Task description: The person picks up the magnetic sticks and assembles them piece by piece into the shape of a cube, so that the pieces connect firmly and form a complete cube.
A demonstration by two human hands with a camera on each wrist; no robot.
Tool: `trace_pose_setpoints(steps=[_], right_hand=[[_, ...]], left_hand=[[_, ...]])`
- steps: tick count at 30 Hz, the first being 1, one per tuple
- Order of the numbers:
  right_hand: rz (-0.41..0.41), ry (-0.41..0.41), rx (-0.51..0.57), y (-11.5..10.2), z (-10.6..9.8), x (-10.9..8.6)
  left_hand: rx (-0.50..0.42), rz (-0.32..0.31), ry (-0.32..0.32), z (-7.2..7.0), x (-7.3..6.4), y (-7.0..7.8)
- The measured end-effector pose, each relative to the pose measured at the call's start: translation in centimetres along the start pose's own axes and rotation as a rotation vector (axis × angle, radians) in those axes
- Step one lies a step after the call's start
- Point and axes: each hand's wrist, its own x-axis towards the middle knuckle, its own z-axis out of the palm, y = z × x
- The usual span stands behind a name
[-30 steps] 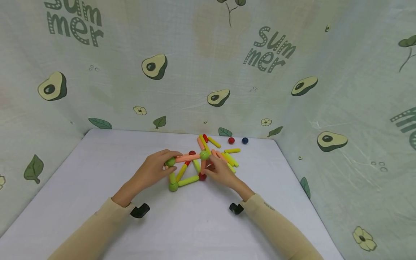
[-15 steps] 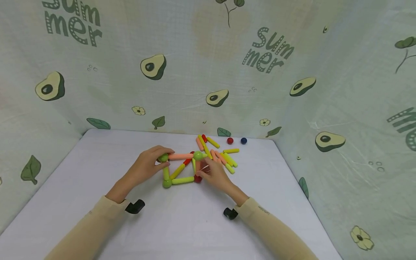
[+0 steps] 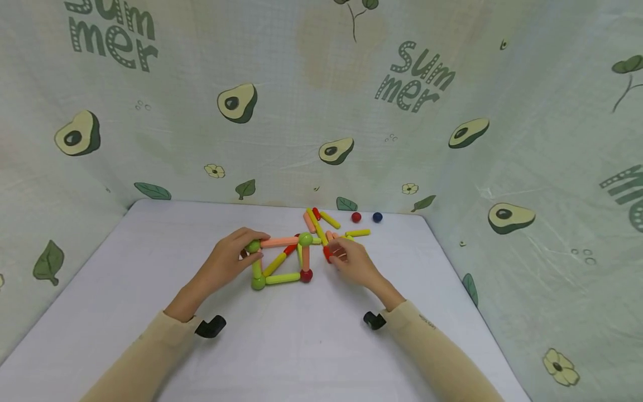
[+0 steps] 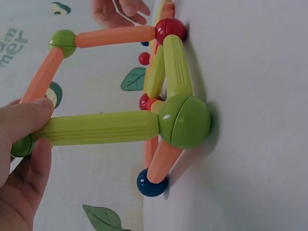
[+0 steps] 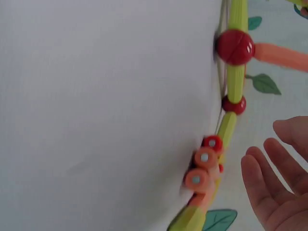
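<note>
A frame of magnetic sticks and balls stands on the table. My left hand [image 3: 228, 257] pinches the green ball [image 3: 253, 246] at its upper left corner, thumb and fingers round it. From there an orange stick [image 3: 280, 242] runs to a second green ball [image 3: 305, 239], above an upright orange stick [image 3: 306, 258] and a red ball [image 3: 306, 275]. A lower green ball [image 4: 185, 121] and a blue ball [image 4: 151, 183] belong to the base. To the right, my right hand [image 3: 356, 262] has its fingers apart, holding nothing, beside a loose red stick [image 5: 211, 143].
Several loose sticks lie behind my right hand, among them a yellow stick [image 3: 358, 233] and an orange stick [image 3: 309, 222]. Farther back sit a loose red ball [image 3: 356, 217] and a dark blue ball [image 3: 377, 217]. A printed cloth [image 3: 281, 167] hangs behind the table.
My right hand has let go at the frame's right side and moved right, toward the loose sticks. The frame shifted slightly left earlier; my left hand keeps its pinch on the green ball.
</note>
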Motion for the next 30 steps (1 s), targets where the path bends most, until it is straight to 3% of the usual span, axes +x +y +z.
trace_pose_setpoints(steps=[4, 10, 17, 30], right_hand=[[0.09, 0.045, -0.124, 1.7, -1.9, -0.2], [0.205, -0.006, -0.235, 4.0, -3.3, -0.7], [0.22, -0.103, -0.288, 5.3, -3.3, -1.0], [0.197, -0.182, -0.388, 5.4, -3.3, -0.9]], left_hand=[[-0.019, -0.012, 0.004, 0.1, -0.2, 0.0], [-0.034, -0.018, -0.015, 0.1, -0.3, -0.2], [-0.04, -0.02, -0.034, 0.0, -0.3, -0.3], [-0.032, 0.006, -0.026, 0.2, -0.2, -0.5]])
